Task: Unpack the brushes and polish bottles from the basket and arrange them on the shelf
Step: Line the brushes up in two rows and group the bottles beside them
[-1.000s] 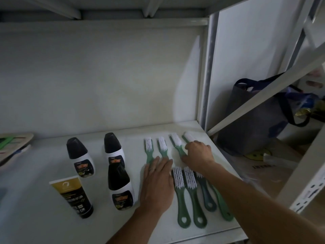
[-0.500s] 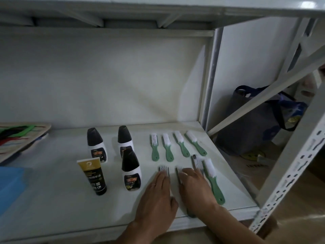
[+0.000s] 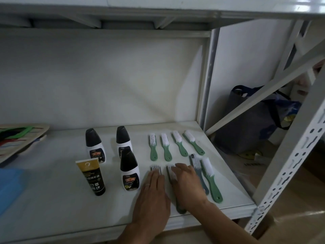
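On the white shelf stand three white polish bottles with black caps and a black and gold tube. A back row of several green brushes lies with bristles up. In the front row, my left hand lies flat on one brush. My right hand rests flat on a second brush. Right of them lie a grey-blue brush and a green brush. No basket is in view.
A flat board with coloured straps lies at the shelf's left end, with something blue in front. The shelf post and a diagonal brace stand right. A dark bag sits behind the rack.
Both hands drew back from the back row of brushes onto the front row. The view pulled back from the shelf. Over the last half second the hands barely moved.
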